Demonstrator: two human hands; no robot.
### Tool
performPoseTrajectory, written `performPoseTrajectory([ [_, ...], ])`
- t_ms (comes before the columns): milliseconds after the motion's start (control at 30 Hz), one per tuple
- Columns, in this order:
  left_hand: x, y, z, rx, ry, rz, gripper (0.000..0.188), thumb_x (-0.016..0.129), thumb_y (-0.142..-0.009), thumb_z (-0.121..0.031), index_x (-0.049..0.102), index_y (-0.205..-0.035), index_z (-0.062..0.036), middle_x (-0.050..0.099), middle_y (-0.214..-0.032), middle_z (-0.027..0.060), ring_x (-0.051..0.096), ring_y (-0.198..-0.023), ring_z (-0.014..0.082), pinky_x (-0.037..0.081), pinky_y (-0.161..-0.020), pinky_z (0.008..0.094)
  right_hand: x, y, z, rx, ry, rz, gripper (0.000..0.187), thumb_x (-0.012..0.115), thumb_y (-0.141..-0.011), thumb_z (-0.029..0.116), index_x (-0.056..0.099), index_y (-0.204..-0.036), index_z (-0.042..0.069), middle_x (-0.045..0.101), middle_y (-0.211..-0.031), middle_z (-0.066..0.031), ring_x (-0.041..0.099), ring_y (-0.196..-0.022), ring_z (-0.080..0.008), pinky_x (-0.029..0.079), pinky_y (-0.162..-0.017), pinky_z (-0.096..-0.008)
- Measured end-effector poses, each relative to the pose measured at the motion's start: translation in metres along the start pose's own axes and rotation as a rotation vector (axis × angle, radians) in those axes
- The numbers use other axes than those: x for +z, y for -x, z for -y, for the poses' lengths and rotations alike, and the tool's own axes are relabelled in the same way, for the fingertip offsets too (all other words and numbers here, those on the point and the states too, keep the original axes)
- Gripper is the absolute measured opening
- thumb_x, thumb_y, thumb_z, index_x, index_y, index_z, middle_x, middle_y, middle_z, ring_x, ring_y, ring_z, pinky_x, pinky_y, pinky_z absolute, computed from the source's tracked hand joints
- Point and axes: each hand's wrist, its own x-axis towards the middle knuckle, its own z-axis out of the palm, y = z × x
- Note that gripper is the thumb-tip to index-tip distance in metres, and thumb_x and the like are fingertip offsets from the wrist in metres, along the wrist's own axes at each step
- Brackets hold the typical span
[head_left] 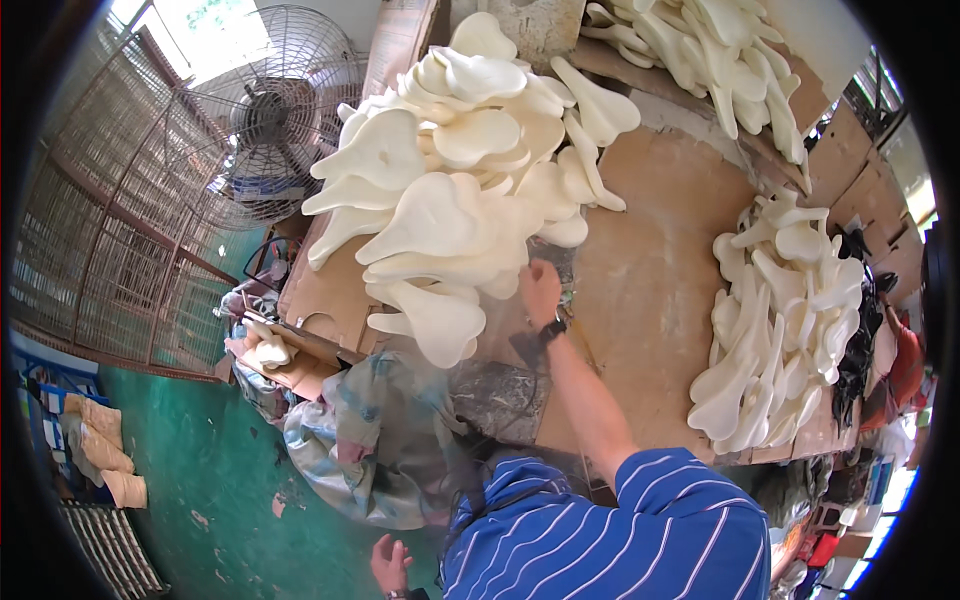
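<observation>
A large heap of cream, bicycle-saddle-shaped pads (430, 215) lies on the cardboard-covered work table (640, 280), each broad at one end and narrow at the other. My right hand (541, 290), with a black watch at its wrist, reaches to the heap's near right edge. Its fingers are curled beside the pads, and what they hold, if anything, is hidden. Low in the view, my left hand (390, 562) hangs away from the table with its fingers apart and nothing in them. One pad (430, 320) overhangs a dusty dark patch near the table's front.
More pads are piled at the right (775, 320) and at the far right back (700, 50). A caged fan (265, 115) stands at the left beside a mesh panel (110, 220). A crumpled, shiny sack (370, 440) hangs at the table's front over the green floor (200, 470).
</observation>
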Motion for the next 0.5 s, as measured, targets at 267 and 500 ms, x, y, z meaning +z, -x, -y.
performPoseTrajectory([
  [267,0.018,-0.027,0.013,0.009,-0.026,-0.059,0.049,0.074,-0.095,-0.021,0.057,-0.135,0.0008,0.067,-0.108,0.0120,0.069,-0.086,0.0191,0.060,-0.067,0.0305,0.034,-0.080,0.001,0.122,0.043,0.168,0.041,0.074,-0.084,0.039,0.077,-0.094,0.000,0.075,-0.087,-0.0205,0.073,-0.084,-0.0371,0.056,-0.078,-0.0431],
  [500,0.051,-0.021,-0.005,-0.072,-0.034,-0.083,0.050,0.074,-0.094,-0.022,0.057,-0.135,0.0011,0.067,-0.107,0.0112,0.068,-0.085,0.0181,0.060,-0.068,0.0304,0.043,-0.089,-0.005,0.149,0.025,0.157,0.041,0.074,-0.084,0.039,0.078,-0.093,0.000,0.075,-0.087,-0.0201,0.074,-0.083,-0.0356,0.056,-0.078,-0.0421],
])
